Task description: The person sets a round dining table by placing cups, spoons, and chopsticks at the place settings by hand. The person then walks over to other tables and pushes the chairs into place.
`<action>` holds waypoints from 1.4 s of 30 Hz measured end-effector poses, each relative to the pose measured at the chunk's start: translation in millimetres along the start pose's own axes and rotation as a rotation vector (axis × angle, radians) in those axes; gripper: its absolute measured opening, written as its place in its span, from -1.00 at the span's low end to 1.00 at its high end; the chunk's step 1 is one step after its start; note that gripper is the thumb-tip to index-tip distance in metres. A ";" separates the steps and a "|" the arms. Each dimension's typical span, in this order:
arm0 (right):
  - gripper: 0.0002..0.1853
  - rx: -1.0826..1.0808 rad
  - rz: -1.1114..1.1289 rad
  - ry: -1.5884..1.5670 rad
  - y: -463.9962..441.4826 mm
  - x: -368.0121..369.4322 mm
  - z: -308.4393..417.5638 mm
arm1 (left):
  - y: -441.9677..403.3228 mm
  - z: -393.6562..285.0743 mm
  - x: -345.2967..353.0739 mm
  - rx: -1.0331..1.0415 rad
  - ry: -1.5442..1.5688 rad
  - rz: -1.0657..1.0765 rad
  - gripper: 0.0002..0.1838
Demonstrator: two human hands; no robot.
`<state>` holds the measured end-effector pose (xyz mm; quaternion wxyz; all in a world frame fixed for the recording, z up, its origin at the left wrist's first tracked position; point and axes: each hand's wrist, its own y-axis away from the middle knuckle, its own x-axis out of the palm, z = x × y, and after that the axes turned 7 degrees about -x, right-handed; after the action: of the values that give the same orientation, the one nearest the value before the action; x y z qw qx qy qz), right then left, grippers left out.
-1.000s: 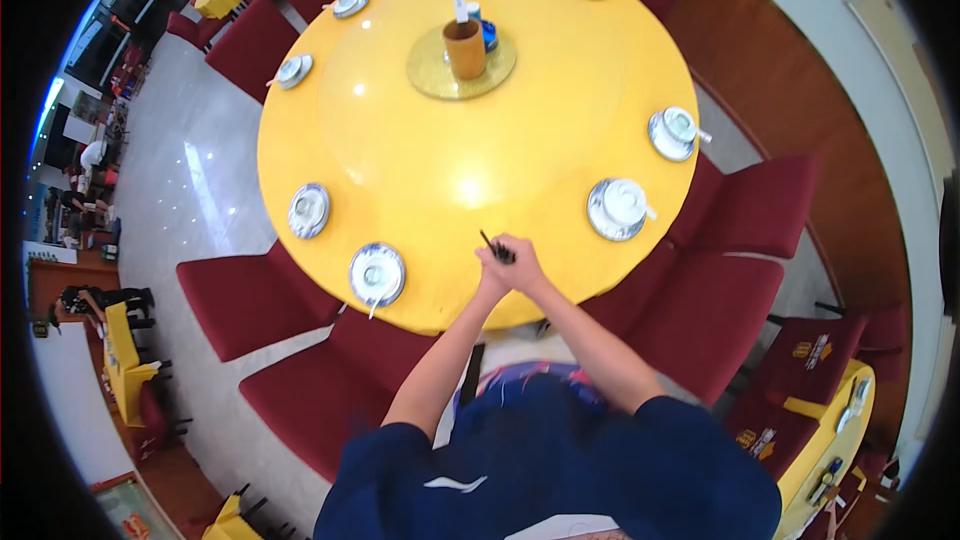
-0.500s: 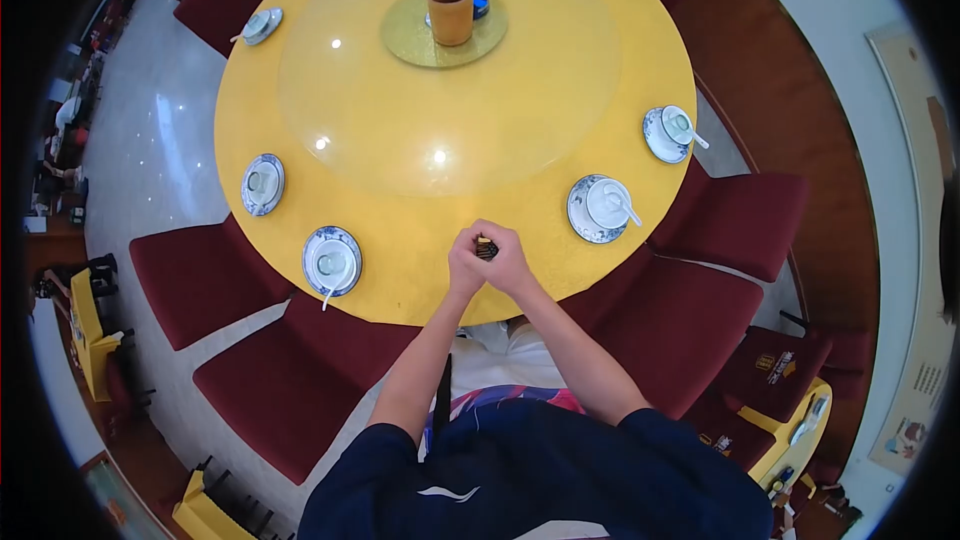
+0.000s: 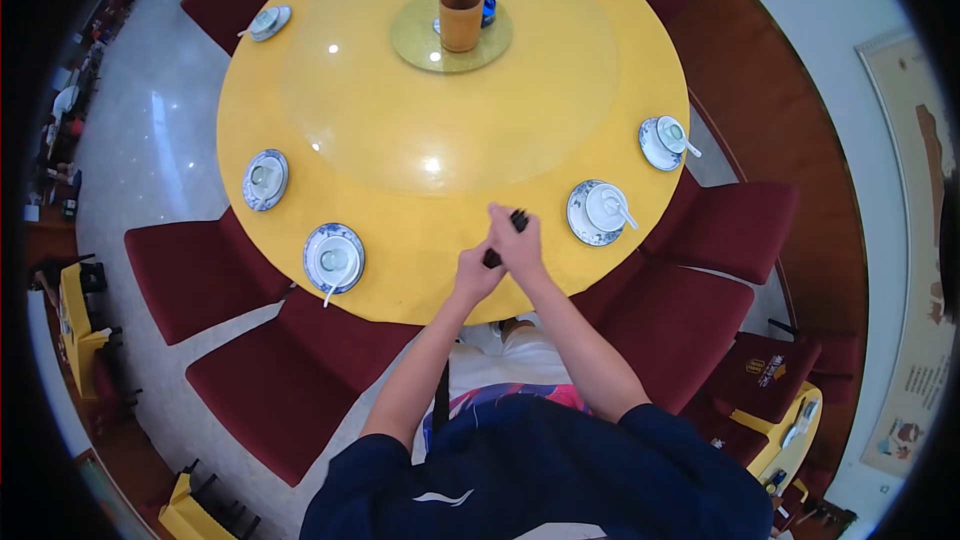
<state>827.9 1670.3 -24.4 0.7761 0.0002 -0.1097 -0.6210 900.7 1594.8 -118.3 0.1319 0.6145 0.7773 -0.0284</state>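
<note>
In front of me, above the near edge of the yellow round table (image 3: 400,270), my two hands meet around a bundle of dark sticks (image 3: 519,221) that look like chopsticks. The bundle is tilted, its upper end showing at my right hand (image 3: 520,248), whose fingers wrap it. My left hand (image 3: 475,274) is closed at the lower end, where a dark piece shows between the hands. Fingers cover most of the bundle. To the right is a place setting with a bowl and white spoon (image 3: 606,206); a similar setting (image 3: 333,259) lies to the left.
A brown cup (image 3: 461,20) stands on a gold round mat (image 3: 410,40) towards the table's far side. More settings, such as a plate with a cup (image 3: 265,180), line the rim. Dark red chairs (image 3: 290,390) surround the table. A wall (image 3: 850,0) rises at right.
My hands have shifted slightly right, and the right hand has turned and risen. The dark bundle, earlier seen nearly end-on inside the hands, now slants and shows more of its length.
</note>
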 end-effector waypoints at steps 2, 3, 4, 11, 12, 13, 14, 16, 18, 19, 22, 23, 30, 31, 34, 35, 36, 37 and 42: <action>-0.63 0.131 -0.001 -0.119 -3.1 -2.3 32.5 | 24.4 -56.3 -25.9 -0.112 0.122 0.126 -0.75; -0.63 0.270 -0.010 -0.235 -2.9 -0.5 43.8 | 39.2 -73.5 -36.3 -0.230 0.246 0.262 -0.73; -0.63 0.268 -0.005 -0.236 0.4 2.6 45.5 | 54.3 -80.7 -44.1 -0.227 0.244 0.257 -0.73; -0.60 0.292 0.303 0.145 76.8 40.2 14.7 | 148.7 -77.4 -86.1 -0.564 0.805 0.226 -0.69; -0.63 0.311 0.332 0.179 95.0 42.7 15.7 | 156.2 -73.1 -92.7 -0.545 0.830 0.197 -0.69; -0.65 0.316 0.366 0.216 106.5 45.8 20.5 | 157.7 -70.3 -99.1 -0.510 0.855 0.168 -0.69; -0.69 0.365 0.347 0.170 122.3 49.1 26.2 | 160.6 -77.9 -109.3 -0.547 0.909 0.150 -0.70; -0.78 0.284 0.343 0.141 148.1 49.3 11.2 | 165.5 -78.0 -123.3 -0.602 0.949 0.142 -0.71; -0.76 0.301 0.314 0.173 161.5 53.1 13.9 | 170.5 -75.8 -134.3 -0.592 0.905 0.216 -0.70; -0.75 0.303 0.290 0.203 165.3 54.9 17.2 | 172.7 -76.7 -137.5 -0.587 0.907 0.242 -0.70; -0.76 0.353 0.255 0.181 168.6 57.1 15.9 | 179.4 -71.5 -147.2 -0.580 0.920 0.294 -0.69; -0.76 0.323 0.257 0.183 169.1 58.3 14.3 | 181.8 -70.1 -149.5 -0.594 0.936 0.300 -0.69; -0.71 0.301 0.165 0.126 184.2 68.2 5.0 | 194.2 -63.7 -169.7 -0.656 0.791 0.219 -0.75; -0.71 0.318 0.166 0.133 186.6 69.2 3.8 | 195.4 -64.2 -170.9 -0.650 0.754 0.234 -0.75; -0.72 0.303 0.145 0.109 189.0 71.3 10.7 | 189.5 -63.3 -170.7 -0.657 0.703 0.291 -0.74; -0.73 0.329 0.144 0.083 194.5 72.1 11.7 | 191.7 -64.2 -171.4 -0.650 0.662 0.323 -0.73; -0.73 0.291 0.127 0.124 194.6 70.6 6.4 | 189.7 -68.8 -172.0 -0.656 0.613 0.362 -0.73; -0.73 0.291 0.107 0.120 196.2 69.1 3.5 | 188.2 -65.8 -170.7 -0.661 0.606 0.381 -0.73; -0.72 0.318 0.100 0.093 204.5 50.8 3.7 | 181.3 -65.9 -154.7 -0.628 0.583 0.420 -0.77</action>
<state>1034.8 1668.6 15.7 0.8004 0.1463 -0.1706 -0.5557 1096.5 1505.8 3.7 0.0905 0.6710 0.6120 0.4086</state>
